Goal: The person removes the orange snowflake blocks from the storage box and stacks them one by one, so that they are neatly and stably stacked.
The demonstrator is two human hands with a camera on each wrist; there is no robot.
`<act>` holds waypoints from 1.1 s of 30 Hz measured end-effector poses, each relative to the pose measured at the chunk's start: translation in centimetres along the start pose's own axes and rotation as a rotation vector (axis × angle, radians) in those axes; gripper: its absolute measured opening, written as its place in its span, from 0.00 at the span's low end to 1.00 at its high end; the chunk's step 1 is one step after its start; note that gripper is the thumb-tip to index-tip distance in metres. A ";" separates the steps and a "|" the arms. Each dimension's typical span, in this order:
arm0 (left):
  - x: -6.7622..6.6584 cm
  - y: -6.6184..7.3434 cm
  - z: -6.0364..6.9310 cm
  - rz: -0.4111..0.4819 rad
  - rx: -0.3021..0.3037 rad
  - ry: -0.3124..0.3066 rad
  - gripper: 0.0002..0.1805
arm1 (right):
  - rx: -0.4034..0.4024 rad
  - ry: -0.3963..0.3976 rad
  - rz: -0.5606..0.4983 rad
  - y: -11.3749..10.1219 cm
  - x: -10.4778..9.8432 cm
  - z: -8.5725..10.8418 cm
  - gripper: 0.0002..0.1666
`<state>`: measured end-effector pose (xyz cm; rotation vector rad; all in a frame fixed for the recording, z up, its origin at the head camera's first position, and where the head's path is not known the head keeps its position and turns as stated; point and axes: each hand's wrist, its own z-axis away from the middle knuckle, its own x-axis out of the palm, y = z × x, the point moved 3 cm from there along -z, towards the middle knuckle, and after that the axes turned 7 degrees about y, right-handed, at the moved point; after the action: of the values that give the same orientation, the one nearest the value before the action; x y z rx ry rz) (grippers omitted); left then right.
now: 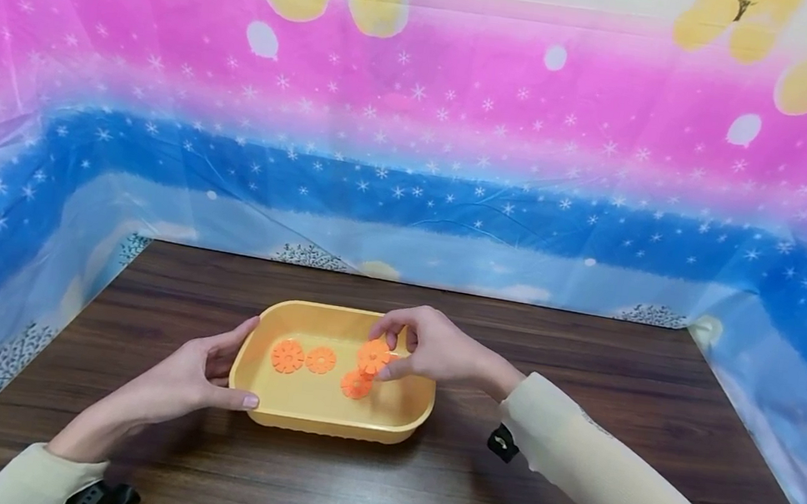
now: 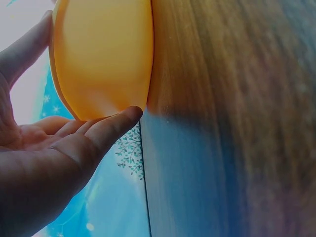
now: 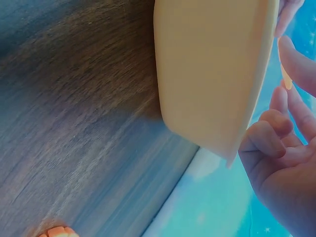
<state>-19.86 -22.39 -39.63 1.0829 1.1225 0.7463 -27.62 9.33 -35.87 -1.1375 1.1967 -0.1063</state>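
Observation:
A yellow tray [image 1: 322,425] with rounded corners stands on the dark wooden table. My left hand [image 1: 184,376] grips its left end, thumb on the near rim and fingers against the outer wall; the left wrist view shows this hand [image 2: 64,148] on the tray [image 2: 106,54] too. Over the tray's right part, my right hand [image 1: 429,348] pinches an orange notched disc [image 1: 373,356] between thumb and fingers. In the right wrist view the disc [image 3: 285,69] appears edge-on in the hand [image 3: 286,163]. Below it lies another orange disc [image 1: 355,385]; two more, one large [image 1: 288,356] and one smaller [image 1: 320,360], lie left.
The wooden table [image 1: 343,497] reaches back to a pink and blue patterned cloth [image 1: 415,161], which surrounds its far and side edges. Black bands are at both sleeves. An orange object [image 3: 58,232] shows partly at the bottom edge of the right wrist view.

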 end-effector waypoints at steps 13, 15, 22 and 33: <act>0.0 -0.1 0.0 0.008 0.000 -0.005 0.62 | -0.010 0.078 0.007 1.0 -1.9 2.0 0.25; 0.0 -0.1 0.0 0.007 0.001 -0.004 0.62 | -0.019 0.090 0.008 1.3 -2.2 2.3 0.25; 0.1 -0.1 0.0 0.018 0.004 -0.004 0.62 | 0.000 0.134 -0.008 2.4 -3.2 3.5 0.25; 0.1 -0.5 0.1 0.055 0.022 0.001 0.60 | 0.064 0.198 -0.059 4.6 -4.8 6.0 0.24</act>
<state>-19.81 -22.50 -40.10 1.1357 1.1076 0.7798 -27.26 18.24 -36.52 -1.1258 1.3248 -0.3057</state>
